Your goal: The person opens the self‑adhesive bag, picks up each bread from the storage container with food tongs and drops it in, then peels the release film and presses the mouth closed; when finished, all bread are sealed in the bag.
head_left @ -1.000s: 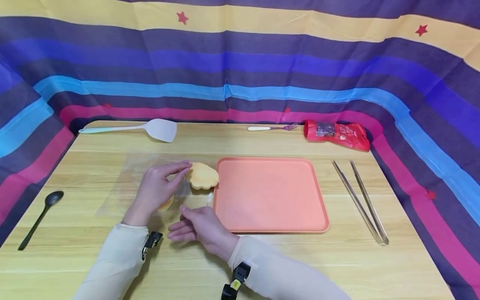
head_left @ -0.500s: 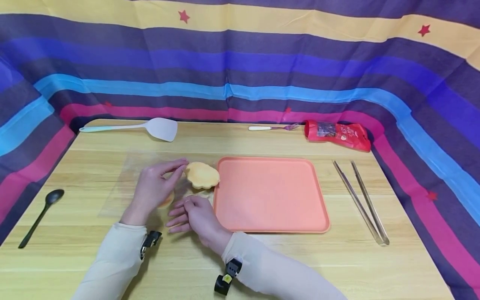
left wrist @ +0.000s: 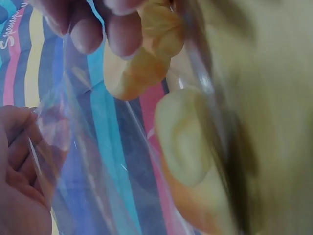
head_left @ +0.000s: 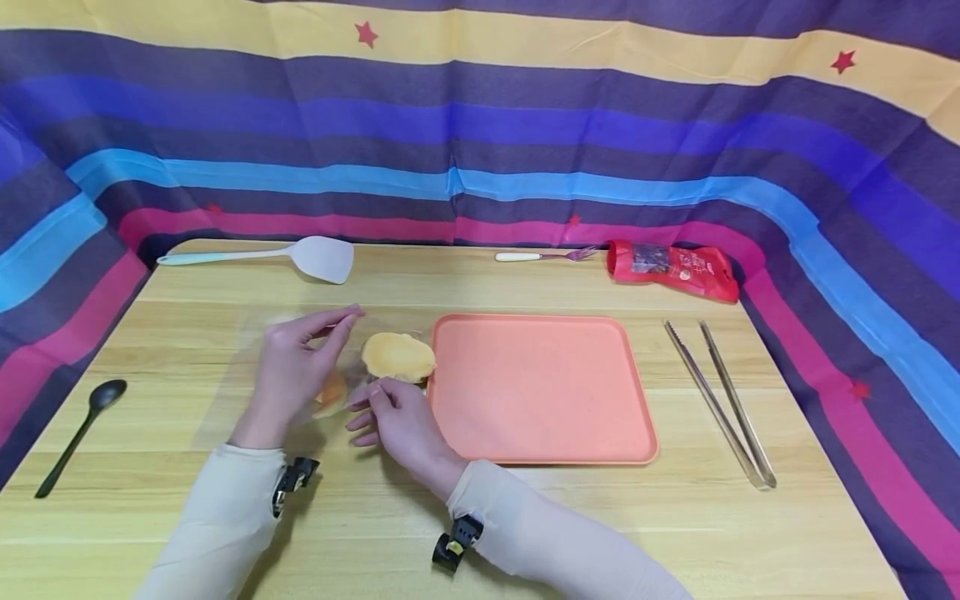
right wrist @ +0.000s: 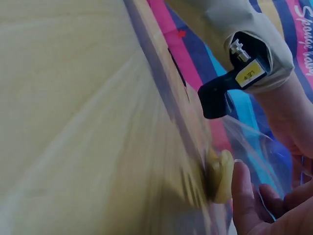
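A clear plastic bag (head_left: 232,375) lies at the left of the table, with orange-brown bread (head_left: 330,393) showing through it. My left hand (head_left: 296,367) pinches the bag's film between thumb and fingertips, upper left of a pale yellow bread piece (head_left: 397,357). That piece sits at the bag's mouth, beside the tray's left edge. Below it, my right hand (head_left: 405,429) pinches the film with thumb and forefinger, other fingers spread. In the left wrist view, film stretches between the hands, and bread rolls (left wrist: 183,139) hang close by. A yellow piece (right wrist: 222,176) is near my right fingertips in the right wrist view.
The pink tray (head_left: 543,392) lies right of the hands. Metal tongs (head_left: 723,408) lie farther right, and a black spoon (head_left: 82,437) at far left. Along the back are a spatula (head_left: 322,260), a small fork (head_left: 543,257) and a red packet (head_left: 675,269). Striped cloth (head_left: 480,133) walls the table.
My left hand has drawn back to the left, away from the bread piece. My right hand has moved up to its lower edge. The bread piece has shifted slightly left and tilted.
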The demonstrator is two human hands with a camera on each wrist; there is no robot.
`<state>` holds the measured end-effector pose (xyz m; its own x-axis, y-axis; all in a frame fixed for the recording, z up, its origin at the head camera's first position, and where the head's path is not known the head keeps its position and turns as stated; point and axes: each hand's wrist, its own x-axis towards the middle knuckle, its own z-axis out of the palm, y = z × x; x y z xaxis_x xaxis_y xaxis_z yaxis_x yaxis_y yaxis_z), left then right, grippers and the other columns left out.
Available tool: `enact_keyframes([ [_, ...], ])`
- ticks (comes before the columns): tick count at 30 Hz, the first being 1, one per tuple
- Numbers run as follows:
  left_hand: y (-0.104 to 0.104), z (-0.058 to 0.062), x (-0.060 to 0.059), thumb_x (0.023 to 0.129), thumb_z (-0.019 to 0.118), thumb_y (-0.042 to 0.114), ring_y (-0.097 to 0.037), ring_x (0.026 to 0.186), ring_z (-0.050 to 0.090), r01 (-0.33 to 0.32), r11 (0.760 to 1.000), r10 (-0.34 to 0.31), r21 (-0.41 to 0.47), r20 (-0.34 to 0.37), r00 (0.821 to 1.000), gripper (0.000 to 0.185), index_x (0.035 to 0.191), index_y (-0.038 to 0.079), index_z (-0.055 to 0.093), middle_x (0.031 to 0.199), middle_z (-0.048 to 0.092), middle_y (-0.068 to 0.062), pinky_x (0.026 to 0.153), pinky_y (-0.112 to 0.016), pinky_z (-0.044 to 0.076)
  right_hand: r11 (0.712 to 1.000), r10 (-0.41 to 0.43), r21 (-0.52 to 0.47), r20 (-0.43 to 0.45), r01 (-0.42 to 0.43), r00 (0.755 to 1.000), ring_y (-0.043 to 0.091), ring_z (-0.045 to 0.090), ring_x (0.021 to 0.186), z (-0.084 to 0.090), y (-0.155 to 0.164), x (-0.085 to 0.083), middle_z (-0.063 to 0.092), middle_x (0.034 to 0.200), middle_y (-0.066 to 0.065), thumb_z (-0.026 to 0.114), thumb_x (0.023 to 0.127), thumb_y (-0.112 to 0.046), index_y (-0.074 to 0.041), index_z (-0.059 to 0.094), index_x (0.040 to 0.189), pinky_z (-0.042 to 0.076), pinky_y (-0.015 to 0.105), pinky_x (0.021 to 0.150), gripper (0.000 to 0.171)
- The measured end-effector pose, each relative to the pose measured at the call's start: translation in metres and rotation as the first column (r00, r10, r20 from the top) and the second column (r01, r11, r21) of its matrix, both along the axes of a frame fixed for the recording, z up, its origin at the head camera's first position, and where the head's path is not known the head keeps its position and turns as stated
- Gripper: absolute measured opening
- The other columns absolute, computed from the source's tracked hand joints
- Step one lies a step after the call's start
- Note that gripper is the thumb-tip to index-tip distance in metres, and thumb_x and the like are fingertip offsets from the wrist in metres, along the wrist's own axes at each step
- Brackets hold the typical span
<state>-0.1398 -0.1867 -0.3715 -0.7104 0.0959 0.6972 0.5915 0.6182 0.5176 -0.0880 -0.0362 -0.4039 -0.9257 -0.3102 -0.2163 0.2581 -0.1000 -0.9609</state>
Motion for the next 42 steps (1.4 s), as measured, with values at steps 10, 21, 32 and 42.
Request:
enact_keyframes([
  [10,0.006,0.017,0.006,0.088,0.072,-0.001,-0.021,0.079,0.07,-0.054,0.998,0.054,0.045,-0.016,0.998,0.015,0.101,0.001,0.077,0.097,0.074,-0.007,0.077,-0.008,0.048,0.971,0.035,0.238,-0.271,0.032,0.962,0.021,0.068,0.082,0.01,0.019,-0.011,0.068,0.092,0.006,0.047,0.105,-0.014,-0.006,0.068,0.099,0.058,0.031,0.07,0.023],
  [21,0.037,0.042,0.017,0.088,0.072,0.0,-0.017,0.083,0.071,-0.09,0.977,0.101,0.192,-0.049,0.994,0.013,0.1,0.0,0.077,0.096,0.074,-0.007,0.078,-0.014,0.052,0.859,0.131,0.451,-0.652,0.243,0.747,0.012,0.054,0.073,0.034,0.065,-0.034,0.059,0.085,0.001,0.05,0.102,-0.01,-0.008,0.067,0.093,0.049,0.028,0.065,0.019],
  [32,0.072,0.061,0.021,0.085,0.074,-0.003,-0.025,0.076,0.072,-0.049,0.957,0.11,0.286,-0.202,0.973,0.01,0.095,-0.004,0.077,0.092,0.074,-0.009,0.073,-0.016,0.054,0.799,0.188,0.438,-0.833,0.412,0.521,0.015,0.055,0.083,0.067,0.104,-0.051,0.061,0.095,0.003,0.051,0.101,-0.008,-0.004,0.068,0.099,0.05,0.031,0.075,0.017],
  [42,0.095,0.073,0.028,0.083,0.076,-0.003,-0.026,0.08,0.073,-0.032,0.967,0.108,0.252,-0.294,0.95,0.008,0.091,-0.005,0.076,0.092,0.074,-0.011,0.06,-0.024,0.057,0.752,0.267,0.417,-0.901,0.51,0.343,0.02,0.058,0.092,0.088,0.133,-0.052,0.062,0.103,0.011,0.055,0.099,-0.003,0.002,0.068,0.105,0.054,0.032,0.083,0.015],
])
